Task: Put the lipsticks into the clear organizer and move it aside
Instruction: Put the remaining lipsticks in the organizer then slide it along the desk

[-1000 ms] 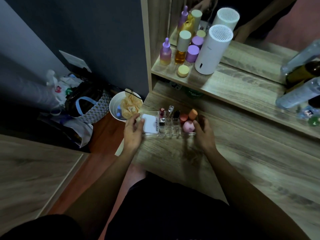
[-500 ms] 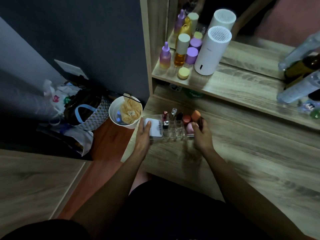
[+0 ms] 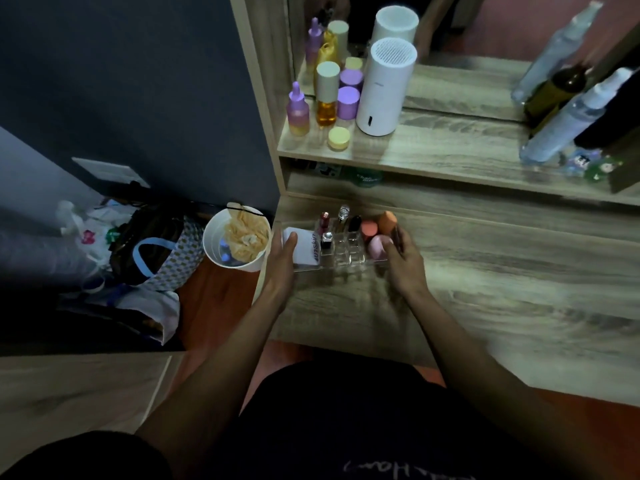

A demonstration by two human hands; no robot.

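The clear organizer (image 3: 346,259) sits at the left end of the wooden table (image 3: 502,289). Several lipsticks (image 3: 341,221) stand upright in its middle slots. A white box (image 3: 306,249) fills its left part, and pink and orange sponges (image 3: 377,233) lie in its right part. My left hand (image 3: 282,263) grips the organizer's left end, thumb on the white box. My right hand (image 3: 403,263) holds its right end, with a dark slim stick between the fingers.
A white bin (image 3: 237,242) with crumpled paper stands on the floor just left of the table edge, beside bags (image 3: 156,251). The shelf above carries bottles (image 3: 325,98), a white cylinder (image 3: 386,88) and spray bottles (image 3: 568,119).
Both hands have slid the organizer a little to the right and back on the table. The grip on its two ends is unchanged.
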